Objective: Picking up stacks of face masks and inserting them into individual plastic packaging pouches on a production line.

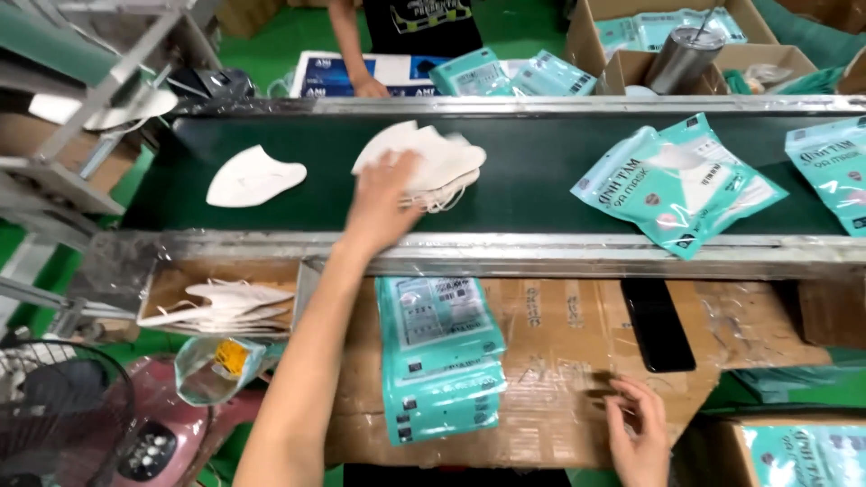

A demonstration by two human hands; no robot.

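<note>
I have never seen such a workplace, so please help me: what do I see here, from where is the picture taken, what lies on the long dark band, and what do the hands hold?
There is one picture, taken by a camera worn on a person's head, looking down at that person's two bare hands.

The long dark band is a conveyor belt. On it lie a single white mask, a small pile of white masks and teal mask packets.

The left hand reaches onto the belt and rests on the pile of masks; whether its grip has closed on them cannot be told. The right hand lies open on the cardboard bench, holding nothing.

On the bench are a stack of teal packets and a black phone. Another person's arm shows beyond the belt.
</note>
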